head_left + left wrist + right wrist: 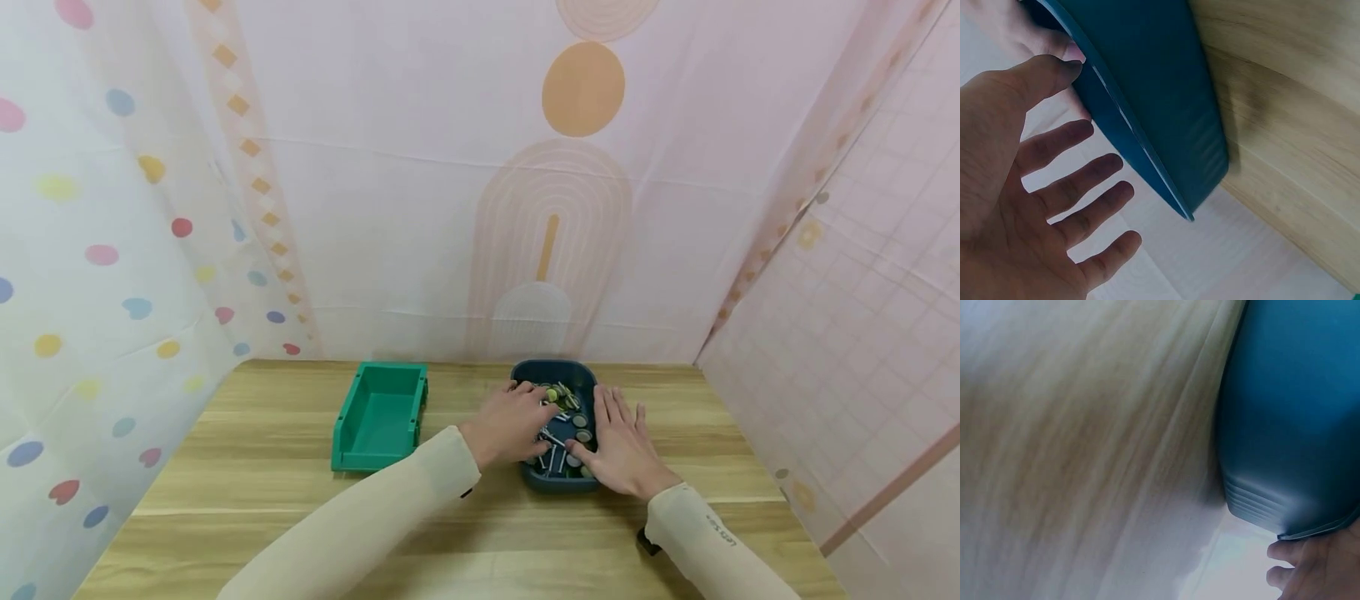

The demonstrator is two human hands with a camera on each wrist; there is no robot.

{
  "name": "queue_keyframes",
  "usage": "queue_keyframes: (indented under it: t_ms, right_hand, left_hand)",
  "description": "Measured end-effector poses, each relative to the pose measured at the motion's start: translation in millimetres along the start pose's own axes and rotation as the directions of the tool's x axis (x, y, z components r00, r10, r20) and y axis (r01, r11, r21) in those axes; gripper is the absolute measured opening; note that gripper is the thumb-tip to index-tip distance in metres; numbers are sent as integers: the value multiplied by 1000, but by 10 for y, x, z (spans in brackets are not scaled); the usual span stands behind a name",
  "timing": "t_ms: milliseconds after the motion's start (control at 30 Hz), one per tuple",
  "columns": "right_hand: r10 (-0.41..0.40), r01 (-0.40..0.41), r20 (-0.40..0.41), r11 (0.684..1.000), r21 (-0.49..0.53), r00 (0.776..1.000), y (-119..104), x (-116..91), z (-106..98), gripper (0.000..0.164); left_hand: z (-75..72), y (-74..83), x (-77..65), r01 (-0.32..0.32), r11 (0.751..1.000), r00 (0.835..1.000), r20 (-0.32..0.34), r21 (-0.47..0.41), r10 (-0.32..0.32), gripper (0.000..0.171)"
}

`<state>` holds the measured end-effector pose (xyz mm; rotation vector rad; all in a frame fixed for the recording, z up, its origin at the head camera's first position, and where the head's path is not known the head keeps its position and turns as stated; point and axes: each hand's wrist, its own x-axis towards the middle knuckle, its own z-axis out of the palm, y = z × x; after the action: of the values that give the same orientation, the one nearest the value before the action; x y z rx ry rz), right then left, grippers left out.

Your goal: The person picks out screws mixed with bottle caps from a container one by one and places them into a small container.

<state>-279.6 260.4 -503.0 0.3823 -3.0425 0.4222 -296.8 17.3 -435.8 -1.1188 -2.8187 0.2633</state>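
A dark blue bin [552, 483] holds silvery bolts [556, 458], round grey discs [582, 422] and small yellowish pieces [552, 395]. My left hand [513, 423] hovers over the bin's left rim, palm down and fingers spread. In the left wrist view its fingers [1107, 164] are separate with nothing between them, and the thumb tip overlaps the rim. On the bin's other side, my right hand [626, 454] lies along the right rim with straight fingers, its thumb reaching inside. The right wrist view shows the bin's outer wall [1291, 425] and fingertips [1285, 550] at the rim.
To the left of the blue bin, a green open-front bin [378, 417] sits on the wooden table [510, 542]. Patterned cloth [390, 208] hangs behind the table and at both sides.
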Motion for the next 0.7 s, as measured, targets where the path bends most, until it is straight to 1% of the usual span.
queue_keyframes:
  t_ms: [167, 300, 400, 533, 567, 700]
  right_hand:
    - [-9, 9, 13, 1000, 18, 1000, 1, 3, -34, 108]
    - [-31, 30, 41, 999, 38, 999, 8, 7, -100, 105]
    - [-55, 52, 57, 998, 45, 997, 50, 8, -152, 100]
    - [-98, 96, 36, 995, 37, 995, 120, 1, -192, 89]
    - [-108, 107, 31, 994, 31, 994, 131, -3, -190, 87]
    - [-130, 129, 35, 992, 13, 991, 174, -33, -132, 85]
  left_hand:
    - [-55, 86, 132, -49, 997, 999, 27, 53, 48, 57]
    - [-65, 120, 231, -53, 995, 998, 48, 82, 49, 57]
    - [-58, 133, 309, -49, 995, 996, 78, 82, 43, 54]
    - [-31, 157, 432, -46, 997, 992, 124, 56, 39, 47]
    - [62, 147, 499, -50, 998, 993, 113, 49, 44, 46]
    - [92, 211, 592, -62, 997, 986, 160, 42, 55, 40]
